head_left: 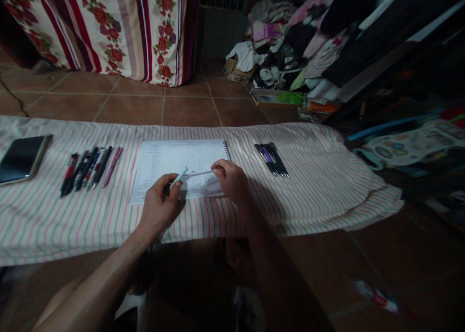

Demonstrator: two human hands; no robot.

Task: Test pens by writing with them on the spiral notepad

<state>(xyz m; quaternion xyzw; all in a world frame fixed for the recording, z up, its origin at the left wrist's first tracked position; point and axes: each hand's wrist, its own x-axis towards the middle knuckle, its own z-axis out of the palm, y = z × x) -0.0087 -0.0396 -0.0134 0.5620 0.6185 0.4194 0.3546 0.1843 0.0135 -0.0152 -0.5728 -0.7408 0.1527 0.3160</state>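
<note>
My left hand [162, 196] is closed round a pale blue pen barrel [179, 175], its end pointing up and to the right. My right hand [232, 179] pinches one end of a thin whitish stick [199, 171] that looks like a pen refill. The stick's other end comes close to the barrel; whether they touch I cannot tell. Both hands are over a spiral notepad [174, 152] with a printed or written page. Left of it lies a row of several pens [86, 169], with a pink pen [112, 167] at its right end. Several dark pens [271, 159] lie to the right.
A striped cloth [312, 177] covers the low table. A dark-screened phone or tablet [22, 158] lies at its left end. Beyond are a tiled floor [138, 99], a floral curtain [123, 31] and piled clothes [269, 31]. A plastic bottle [378, 294] lies on the floor at lower right.
</note>
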